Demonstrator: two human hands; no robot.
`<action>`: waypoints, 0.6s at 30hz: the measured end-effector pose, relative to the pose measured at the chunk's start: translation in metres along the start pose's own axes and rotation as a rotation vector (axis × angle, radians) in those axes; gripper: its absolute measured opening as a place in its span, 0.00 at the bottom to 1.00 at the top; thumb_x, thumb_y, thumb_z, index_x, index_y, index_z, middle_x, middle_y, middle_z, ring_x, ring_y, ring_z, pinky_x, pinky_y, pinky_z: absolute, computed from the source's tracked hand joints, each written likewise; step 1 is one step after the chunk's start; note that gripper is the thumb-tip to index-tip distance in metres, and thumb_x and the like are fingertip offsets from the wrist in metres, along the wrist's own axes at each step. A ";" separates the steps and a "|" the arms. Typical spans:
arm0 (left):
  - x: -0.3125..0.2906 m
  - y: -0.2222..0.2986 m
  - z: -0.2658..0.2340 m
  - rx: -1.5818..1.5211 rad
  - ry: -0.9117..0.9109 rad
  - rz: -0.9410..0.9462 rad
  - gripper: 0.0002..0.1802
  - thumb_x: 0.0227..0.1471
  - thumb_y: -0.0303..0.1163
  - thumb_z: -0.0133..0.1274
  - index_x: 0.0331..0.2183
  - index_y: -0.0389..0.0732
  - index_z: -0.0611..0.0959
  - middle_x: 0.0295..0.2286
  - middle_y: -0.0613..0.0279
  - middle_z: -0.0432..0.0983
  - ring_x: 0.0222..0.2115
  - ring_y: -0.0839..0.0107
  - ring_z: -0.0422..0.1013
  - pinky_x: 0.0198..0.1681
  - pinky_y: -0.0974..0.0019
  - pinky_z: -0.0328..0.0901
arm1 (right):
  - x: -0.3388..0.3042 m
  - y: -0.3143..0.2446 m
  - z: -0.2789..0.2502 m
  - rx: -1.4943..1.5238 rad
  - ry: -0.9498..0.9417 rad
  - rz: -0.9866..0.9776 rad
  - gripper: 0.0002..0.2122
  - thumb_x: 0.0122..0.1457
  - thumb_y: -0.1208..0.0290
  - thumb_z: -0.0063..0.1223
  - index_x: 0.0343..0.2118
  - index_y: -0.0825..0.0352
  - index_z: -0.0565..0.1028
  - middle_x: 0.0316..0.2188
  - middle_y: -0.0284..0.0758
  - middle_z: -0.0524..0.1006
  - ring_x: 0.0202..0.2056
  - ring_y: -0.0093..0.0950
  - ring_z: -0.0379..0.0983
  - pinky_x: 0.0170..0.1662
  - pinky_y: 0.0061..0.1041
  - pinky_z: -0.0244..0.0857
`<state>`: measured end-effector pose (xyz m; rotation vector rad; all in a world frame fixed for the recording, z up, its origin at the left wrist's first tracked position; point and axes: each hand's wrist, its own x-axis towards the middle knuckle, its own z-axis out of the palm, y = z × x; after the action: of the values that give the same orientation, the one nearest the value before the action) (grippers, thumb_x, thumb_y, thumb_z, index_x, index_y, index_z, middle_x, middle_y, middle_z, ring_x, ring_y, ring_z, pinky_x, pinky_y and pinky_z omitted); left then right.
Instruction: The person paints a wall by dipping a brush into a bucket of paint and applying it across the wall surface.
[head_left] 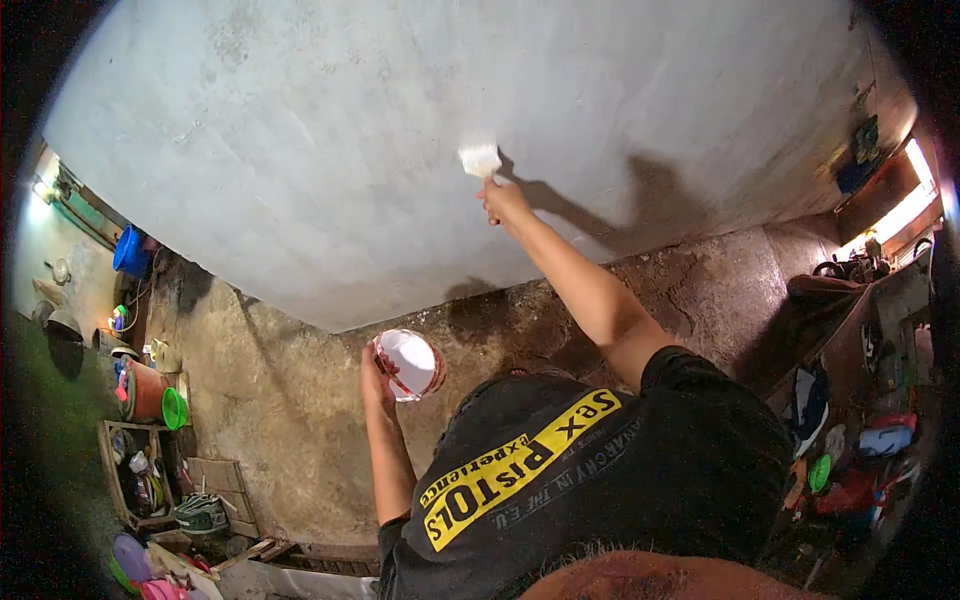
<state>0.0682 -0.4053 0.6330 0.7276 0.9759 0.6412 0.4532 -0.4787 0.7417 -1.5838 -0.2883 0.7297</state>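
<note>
My right hand [505, 203] is closed round the handle of a paintbrush [481, 160] at the end of my outstretched arm. The brush's wide head is coated white, and its bristles point up against the pale wall [350, 150]; whether they touch it is hard to tell. Lower and to the left, my left hand [374, 380] grips the side of a round tub [437, 372] with a red pattern on its outside. White paint [405, 362] shows inside the tub. Part of my left hand's fingers is hidden by the tub.
Along the left stand a blue bucket [130, 251], an orange-brown bucket [146, 391], a green basket [174, 408] and a wooden crate [108, 470]. A motorcycle [855, 268] is at the far right, with mixed clutter below it. The bare floor [270, 430] looks rough and stained.
</note>
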 end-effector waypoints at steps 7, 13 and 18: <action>-0.016 0.013 0.022 0.065 0.041 0.025 0.16 0.51 0.47 0.47 0.26 0.43 0.73 0.19 0.68 0.65 0.19 0.75 0.63 0.23 0.70 0.60 | -0.031 -0.129 0.007 0.077 -0.072 -0.086 0.13 0.58 0.65 0.39 0.32 0.72 0.69 0.15 0.29 0.63 0.11 0.18 0.52 0.16 0.21 0.52; -0.023 0.019 0.023 0.125 -0.016 0.043 0.17 0.50 0.47 0.48 0.24 0.43 0.73 0.18 0.69 0.63 0.18 0.75 0.62 0.25 0.70 0.60 | -0.076 -0.163 0.018 0.036 -0.077 -0.540 0.18 0.61 0.58 0.37 0.30 0.71 0.70 0.13 0.26 0.62 0.11 0.18 0.54 0.15 0.21 0.52; -0.020 0.024 0.021 0.127 -0.050 0.077 0.17 0.53 0.46 0.46 0.29 0.41 0.73 0.20 0.67 0.65 0.21 0.75 0.62 0.25 0.70 0.59 | -0.014 -0.040 0.015 -0.185 -0.023 -0.334 0.21 0.61 0.52 0.36 0.29 0.69 0.70 0.13 0.27 0.61 0.10 0.18 0.53 0.13 0.21 0.52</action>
<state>0.0750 -0.4111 0.6693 0.8934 0.9519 0.6293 0.4427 -0.4683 0.7841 -1.6477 -0.6352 0.4720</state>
